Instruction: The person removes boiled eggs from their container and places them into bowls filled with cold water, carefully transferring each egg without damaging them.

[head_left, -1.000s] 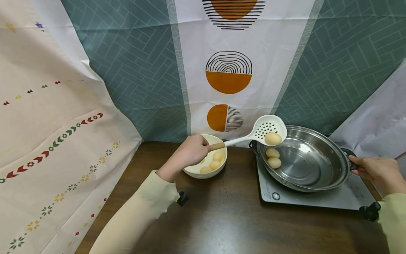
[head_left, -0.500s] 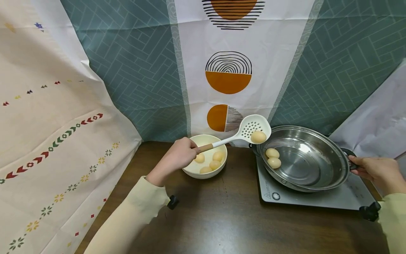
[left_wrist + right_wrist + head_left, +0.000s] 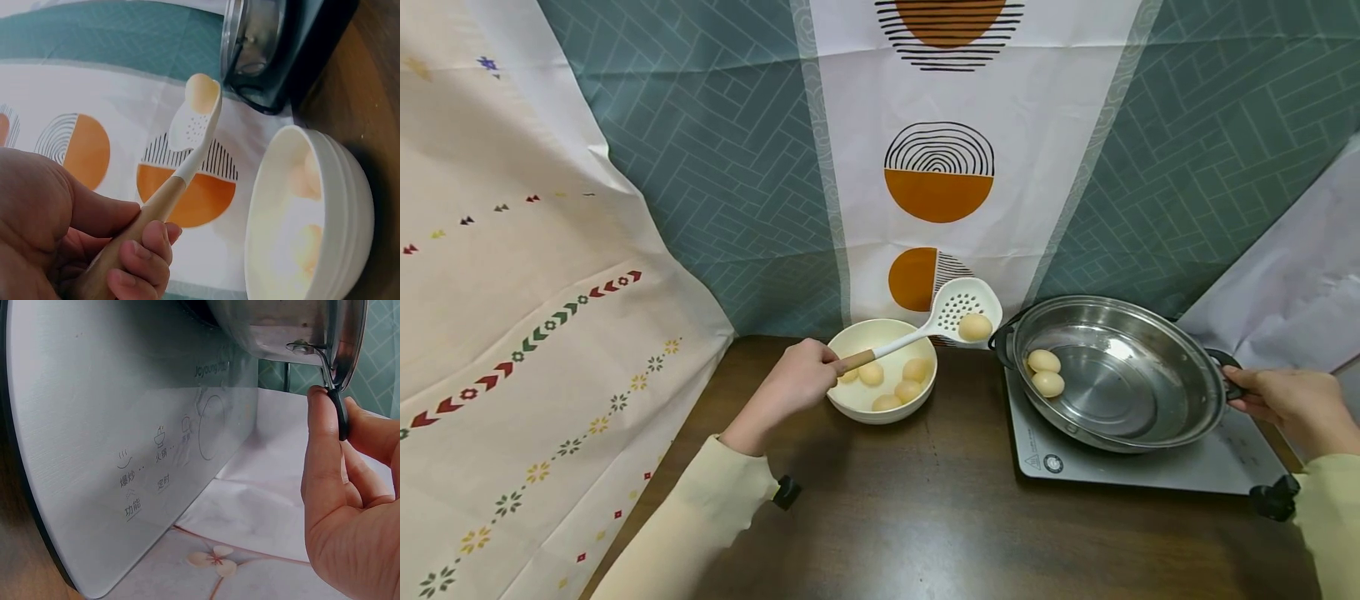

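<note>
My left hand grips the wooden handle of a white slotted spoon, fingers and thumb wrapped round it in the left wrist view. One egg lies in the spoon's perforated head, held above and to the right of a cream bowl. Several similar eggs sit inside that bowl. On the right, my right hand pinches the black side handle of a wide steel pan. Two eggs rest together at the pan's left side.
Beneath the pan is a flat induction cooker with touch markings, on a dark wooden table. Patterned cloth hangs behind, and a cream embroidered cloth drapes along the left side.
The slotted spoon with its egg has moved left, from above the pan's left rim toward the bowl, as my left hand drew back left and slightly down. My right hand stays on the pan handle.
</note>
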A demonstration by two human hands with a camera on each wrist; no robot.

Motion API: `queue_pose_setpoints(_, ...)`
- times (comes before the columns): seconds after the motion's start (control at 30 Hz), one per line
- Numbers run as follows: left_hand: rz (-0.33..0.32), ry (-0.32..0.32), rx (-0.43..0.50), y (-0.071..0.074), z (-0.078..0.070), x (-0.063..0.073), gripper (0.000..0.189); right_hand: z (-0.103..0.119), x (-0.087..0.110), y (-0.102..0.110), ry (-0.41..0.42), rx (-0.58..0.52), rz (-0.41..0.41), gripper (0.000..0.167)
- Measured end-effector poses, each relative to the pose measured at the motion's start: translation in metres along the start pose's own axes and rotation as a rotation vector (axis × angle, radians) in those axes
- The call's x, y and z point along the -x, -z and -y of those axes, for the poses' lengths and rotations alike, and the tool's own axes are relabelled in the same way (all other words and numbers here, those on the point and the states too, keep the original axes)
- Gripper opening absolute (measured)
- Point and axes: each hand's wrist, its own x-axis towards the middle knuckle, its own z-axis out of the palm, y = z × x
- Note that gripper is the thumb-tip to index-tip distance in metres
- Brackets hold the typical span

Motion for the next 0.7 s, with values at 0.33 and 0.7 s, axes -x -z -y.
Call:
queue_pose_setpoints(0.33,-0.031,0.053,0.016,0.001,0.027,0.008,0.026,-0.001,-0.001,0.001,-0.008,0.000,0.009,0.031)
queue_pose_setpoints(0.7,-0.042,0.136,0.013,0.003,0.056,0.019,0.024,0.000,-0.002,0.001,-0.016,-0.001,-0.002,0.028)
